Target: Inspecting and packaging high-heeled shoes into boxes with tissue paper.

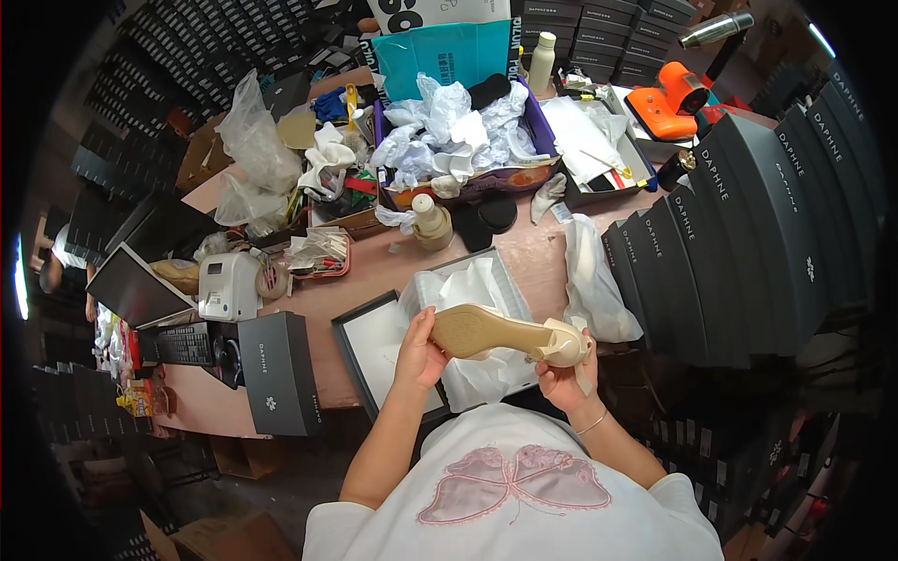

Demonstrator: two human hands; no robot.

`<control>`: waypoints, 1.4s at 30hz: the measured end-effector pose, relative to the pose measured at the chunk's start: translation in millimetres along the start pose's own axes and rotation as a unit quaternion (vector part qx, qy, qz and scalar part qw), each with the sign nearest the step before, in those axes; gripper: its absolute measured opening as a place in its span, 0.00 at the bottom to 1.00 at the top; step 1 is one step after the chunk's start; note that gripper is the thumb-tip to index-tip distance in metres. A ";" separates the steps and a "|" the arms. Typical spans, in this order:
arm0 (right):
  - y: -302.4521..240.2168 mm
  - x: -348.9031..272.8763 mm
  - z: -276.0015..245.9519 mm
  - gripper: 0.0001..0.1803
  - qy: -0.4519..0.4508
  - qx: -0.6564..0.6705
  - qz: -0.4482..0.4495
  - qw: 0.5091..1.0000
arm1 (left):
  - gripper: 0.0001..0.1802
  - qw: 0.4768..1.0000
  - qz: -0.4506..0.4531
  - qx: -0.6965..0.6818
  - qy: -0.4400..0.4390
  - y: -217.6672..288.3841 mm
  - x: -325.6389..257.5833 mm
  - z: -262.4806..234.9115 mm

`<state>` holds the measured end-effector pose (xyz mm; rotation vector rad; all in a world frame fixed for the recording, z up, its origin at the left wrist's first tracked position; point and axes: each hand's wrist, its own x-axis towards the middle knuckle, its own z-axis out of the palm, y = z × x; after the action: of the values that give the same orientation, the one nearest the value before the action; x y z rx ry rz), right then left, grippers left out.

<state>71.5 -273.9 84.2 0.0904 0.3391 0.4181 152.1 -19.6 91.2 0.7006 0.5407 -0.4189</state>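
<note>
A beige high-heeled shoe (488, 333) is held level in front of me, its tan sole turned toward me. At the toe end, my left hand (421, 352) grips it between thumb and fingers. My right hand (567, 381) is closed around the heel end, where a pale strap hangs by the fingers. Below the shoe, white tissue paper (486, 381) spreads over an opened grey shoebox (513, 271). Beside it on the left lies a dark-edged box part with a white inside (372, 338).
Stacked dark shoeboxes (725, 252) wall the right side. A closed shoebox (279, 374), a white label printer (227, 286) and a keyboard (184, 344) stand left. Behind are a purple box (543, 131) of crumpled paper, a beige bottle (431, 224) and an orange tape dispenser (662, 105).
</note>
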 end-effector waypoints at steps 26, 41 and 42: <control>7.5 50.6 28.0 0.19 0.076 -0.816 -0.169 0.548 | 0.31 0.874 0.273 0.392 -0.087 -69.5 -45.8 51.6; 120.9 40.3 78.4 0.13 -0.245 -0.850 -0.139 0.445 | 0.25 0.995 0.094 0.005 -0.029 -6.5 -44.5 -57.6; 110.3 34.5 93.5 0.13 -0.214 -0.814 -0.098 0.530 | 0.26 0.996 0.075 0.011 -0.050 3.6 -58.5 -58.3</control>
<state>90.8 -160.7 178.7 -1.6962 -0.6512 0.3286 89.3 34.1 90.5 0.7324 0.3875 -0.3177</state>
